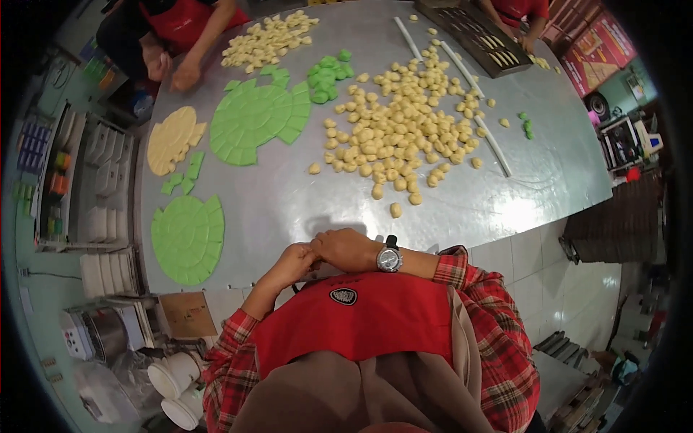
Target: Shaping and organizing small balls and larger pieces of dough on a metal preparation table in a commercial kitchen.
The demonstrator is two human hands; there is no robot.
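My left hand (294, 264) and my right hand (346, 250) meet at the table's near edge, fingers curled and touching. What lies between the fingers, if anything, is hidden. A watch (389, 259) is on my right wrist. Beyond my hands, many small balls of yellow dough (390, 130) lie in a loose heap on the metal table (281, 195). To the left is a flat green dough sheet (189, 239) cut into pieces; a larger green sheet (256, 115) lies farther off. Lumps of green dough (328, 76) sit beside that one.
White rods (494, 146) lie right of the heap. A dark tray (476, 40) with shaped dough stands far right, where a co-worker's hand (529, 45) reaches in. Another co-worker's hands (173, 70) are far left, near a yellow dough sheet (173, 141) and a second dough pile (267, 40).
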